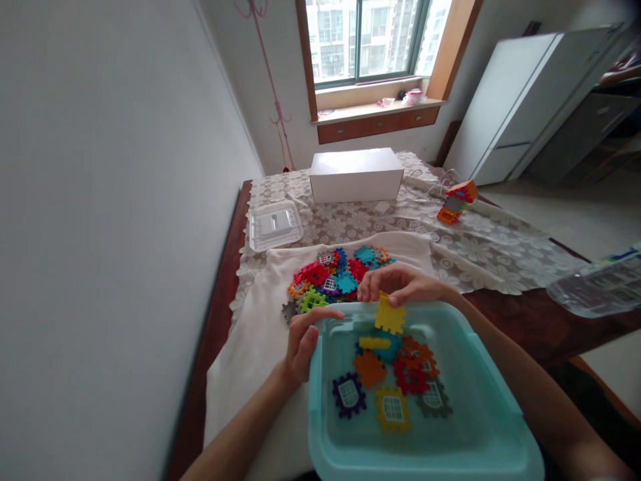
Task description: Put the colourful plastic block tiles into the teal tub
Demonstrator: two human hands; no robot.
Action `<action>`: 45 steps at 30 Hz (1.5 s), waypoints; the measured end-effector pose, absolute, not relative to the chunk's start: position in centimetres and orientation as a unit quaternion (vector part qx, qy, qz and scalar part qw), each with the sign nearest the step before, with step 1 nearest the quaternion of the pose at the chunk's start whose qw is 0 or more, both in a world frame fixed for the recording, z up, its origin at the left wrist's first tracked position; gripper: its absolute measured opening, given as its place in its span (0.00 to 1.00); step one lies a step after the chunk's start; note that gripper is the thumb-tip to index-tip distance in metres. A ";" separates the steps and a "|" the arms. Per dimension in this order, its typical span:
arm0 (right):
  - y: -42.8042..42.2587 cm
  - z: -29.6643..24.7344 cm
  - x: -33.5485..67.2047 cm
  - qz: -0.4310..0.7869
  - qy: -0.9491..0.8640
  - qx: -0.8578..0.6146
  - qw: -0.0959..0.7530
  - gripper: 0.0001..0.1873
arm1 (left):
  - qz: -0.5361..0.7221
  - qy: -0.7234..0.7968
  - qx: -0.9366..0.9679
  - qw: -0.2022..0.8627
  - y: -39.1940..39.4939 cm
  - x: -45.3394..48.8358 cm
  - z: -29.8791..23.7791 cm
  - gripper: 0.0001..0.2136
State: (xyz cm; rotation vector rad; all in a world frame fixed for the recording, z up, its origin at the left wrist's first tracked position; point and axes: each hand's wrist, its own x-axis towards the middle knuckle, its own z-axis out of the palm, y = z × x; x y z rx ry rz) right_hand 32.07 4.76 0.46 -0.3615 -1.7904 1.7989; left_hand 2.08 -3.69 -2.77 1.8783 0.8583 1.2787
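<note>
My right hand (408,284) pinches a yellow interlocking tile (389,316) with toothed edges at the far rim of a turquoise plastic bin (501,417). My left hand (306,341) is closed on the bin's far-left corner, fingers over the rim. Inside the bin lie several toothed tiles, among them a purple window tile (349,395), a yellow window tile (393,408), an orange tile (370,369), a red tile (409,377) and a grey window tile (435,399). Beyond the rim, a pile of mixed tiles (325,274) rests on white cloth, partly hidden by my hands.
A white box (356,177) stands at the table's back, with a clear plastic lid (275,226) to its left. An orange-red tile construction (457,202) sits at back right. A transparent plastic container (601,284) is at the right edge. The wall (100,200) runs along the left.
</note>
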 end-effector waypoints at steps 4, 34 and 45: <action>5.0 -0.5 31.3 0.588 -0.690 -0.232 0.352 0.26 | 0.497 0.319 0.722 0.362 -3.6 2.1 -2.8 0.25; 7.7 -4.8 32.8 0.119 -0.796 -0.527 0.274 0.13 | 0.497 0.318 0.727 0.351 -3.7 2.2 -2.8 0.27; 8.6 -5.5 33.9 0.085 -0.796 -0.553 0.230 0.09 | 0.499 0.314 0.732 0.340 -3.7 2.1 -3.0 0.25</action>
